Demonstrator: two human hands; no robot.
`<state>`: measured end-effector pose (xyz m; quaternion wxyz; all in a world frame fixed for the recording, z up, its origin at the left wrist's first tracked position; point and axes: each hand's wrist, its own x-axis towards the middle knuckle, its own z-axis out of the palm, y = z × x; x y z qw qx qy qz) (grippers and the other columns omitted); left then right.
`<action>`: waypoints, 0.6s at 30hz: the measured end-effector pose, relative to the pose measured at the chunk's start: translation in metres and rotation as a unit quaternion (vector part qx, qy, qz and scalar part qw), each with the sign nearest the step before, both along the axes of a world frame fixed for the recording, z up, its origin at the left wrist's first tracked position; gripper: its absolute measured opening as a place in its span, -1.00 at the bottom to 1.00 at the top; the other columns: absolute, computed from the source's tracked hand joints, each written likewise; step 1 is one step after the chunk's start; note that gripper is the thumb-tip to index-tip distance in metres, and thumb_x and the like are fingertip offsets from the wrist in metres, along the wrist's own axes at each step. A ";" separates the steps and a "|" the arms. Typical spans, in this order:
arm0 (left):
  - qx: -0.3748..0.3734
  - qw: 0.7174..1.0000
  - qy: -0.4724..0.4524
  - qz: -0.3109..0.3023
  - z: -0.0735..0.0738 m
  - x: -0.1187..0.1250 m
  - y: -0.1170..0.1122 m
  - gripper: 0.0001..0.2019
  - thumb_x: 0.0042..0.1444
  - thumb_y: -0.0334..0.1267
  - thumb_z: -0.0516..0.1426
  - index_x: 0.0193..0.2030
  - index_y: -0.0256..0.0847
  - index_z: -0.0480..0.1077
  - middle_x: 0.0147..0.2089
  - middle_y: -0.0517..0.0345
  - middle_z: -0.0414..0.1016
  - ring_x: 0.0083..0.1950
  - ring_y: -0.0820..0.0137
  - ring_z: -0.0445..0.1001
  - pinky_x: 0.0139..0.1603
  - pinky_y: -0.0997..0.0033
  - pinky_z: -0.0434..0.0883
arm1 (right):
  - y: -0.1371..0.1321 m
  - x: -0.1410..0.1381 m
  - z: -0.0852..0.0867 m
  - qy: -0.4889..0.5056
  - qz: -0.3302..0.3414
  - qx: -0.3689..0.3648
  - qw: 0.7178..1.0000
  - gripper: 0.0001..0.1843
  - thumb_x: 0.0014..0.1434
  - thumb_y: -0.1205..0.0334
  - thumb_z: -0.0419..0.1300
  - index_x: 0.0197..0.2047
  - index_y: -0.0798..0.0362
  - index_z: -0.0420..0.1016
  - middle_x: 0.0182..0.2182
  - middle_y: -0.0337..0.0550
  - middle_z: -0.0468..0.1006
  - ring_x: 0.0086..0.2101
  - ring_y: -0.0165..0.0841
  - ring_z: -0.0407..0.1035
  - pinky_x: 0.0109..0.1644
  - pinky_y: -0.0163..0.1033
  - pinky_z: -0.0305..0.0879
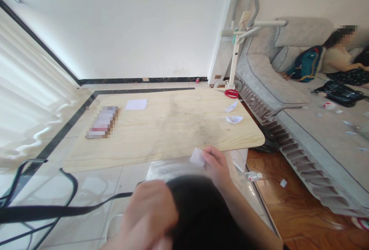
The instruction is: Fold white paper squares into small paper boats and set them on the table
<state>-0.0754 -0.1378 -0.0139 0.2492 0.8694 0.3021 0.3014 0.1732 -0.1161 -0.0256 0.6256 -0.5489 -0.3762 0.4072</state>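
Observation:
My right hand point(217, 165) pinches a small folded piece of white paper point(197, 158) just off the near edge of the pale wooden table point(150, 131). My left hand point(152, 211), blurred, is curled closed low in front of my body; whatever its fingers hold is hidden. A black strap point(115, 197) runs from the left side to behind that hand. Two folded paper shapes, one upper point(231, 106) and one lower point(235, 119), lie at the table's right end. Flat white paper point(136, 104) rests at the far left, beside a blurred-out phone-like item point(103, 122).
Red-handled scissors point(231, 93) lie at the far right corner. A metal-framed chair point(73, 188) stands at left, a bottle point(254, 176) at right below the table. Beyond are a grey sofa point(268, 77) with a seated person point(340, 58) and white exercise equipment point(235, 58).

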 end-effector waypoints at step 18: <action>-0.370 0.927 -0.057 -0.023 0.009 0.061 0.067 -0.71 0.29 -0.15 0.04 -0.40 -0.24 0.38 -0.53 0.26 0.38 -0.52 0.50 0.35 -0.49 0.54 0.27 | -0.009 -0.011 0.018 -0.173 0.225 -0.005 0.959 -0.66 0.29 0.24 0.06 -0.53 0.04 0.30 -0.58 -0.33 0.34 -0.49 -0.43 0.25 -0.35 -0.32 0.15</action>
